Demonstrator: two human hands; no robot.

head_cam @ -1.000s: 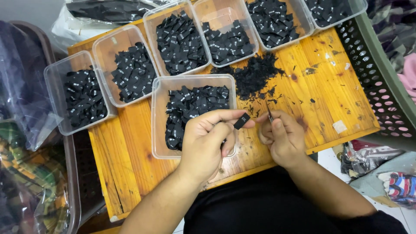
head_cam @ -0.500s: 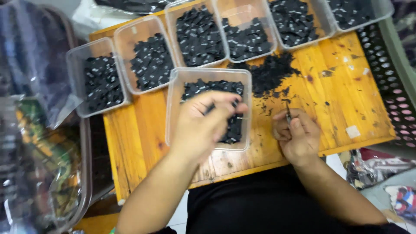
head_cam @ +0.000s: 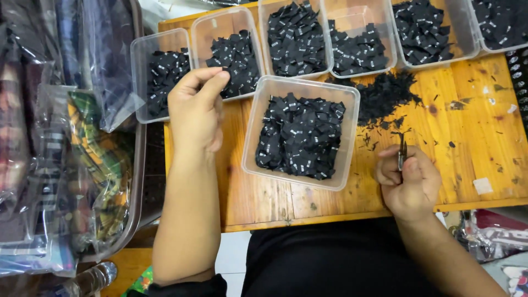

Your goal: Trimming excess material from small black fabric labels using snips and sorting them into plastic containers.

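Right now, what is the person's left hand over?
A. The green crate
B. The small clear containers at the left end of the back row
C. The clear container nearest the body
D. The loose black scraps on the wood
B. The left hand is raised over the two leftmost containers of black tags, apart from the near container; the right hand grips a small metal tool.

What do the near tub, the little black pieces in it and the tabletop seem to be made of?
Near tub: clear plastic, probably; see-through walls. Black pieces: likely woven fabric labels, matte, folded, with tiny white marks. Tabletop: wood, orange varnish; grain and plank seams show.
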